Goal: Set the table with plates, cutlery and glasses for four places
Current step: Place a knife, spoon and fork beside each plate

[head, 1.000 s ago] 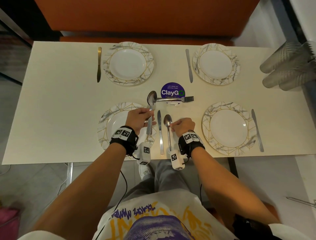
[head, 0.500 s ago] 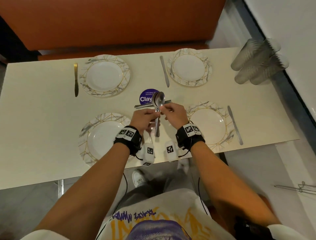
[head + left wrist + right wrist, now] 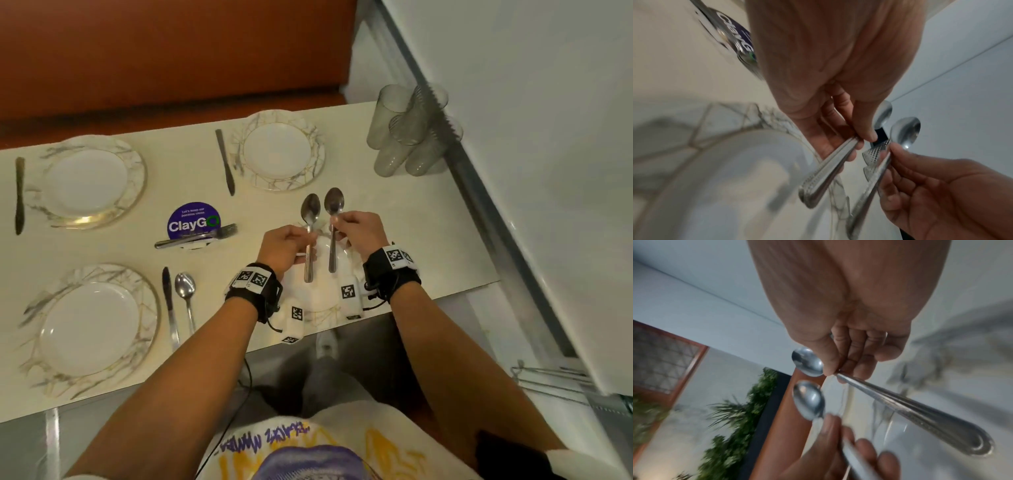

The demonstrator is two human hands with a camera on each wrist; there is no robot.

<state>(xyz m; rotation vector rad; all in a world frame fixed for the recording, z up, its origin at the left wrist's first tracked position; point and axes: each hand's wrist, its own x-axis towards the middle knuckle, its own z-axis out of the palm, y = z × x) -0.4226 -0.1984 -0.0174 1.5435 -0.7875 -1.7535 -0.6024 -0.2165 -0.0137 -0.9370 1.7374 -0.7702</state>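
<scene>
Both hands pinch a spoon each: left hand [image 3: 285,247] and right hand [image 3: 360,233] hover over the near-right plate [image 3: 322,317]. Spoon-laying step; next, set one beside that plate, carry one to the far plate [image 3: 278,149].

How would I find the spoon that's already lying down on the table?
Start at the near-left plate on the table. Just right of it lies a knife, and right beside that the spoon, bowl pointing away. It is the only spoon resting on the table; the other two are held in the hands.
</scene>
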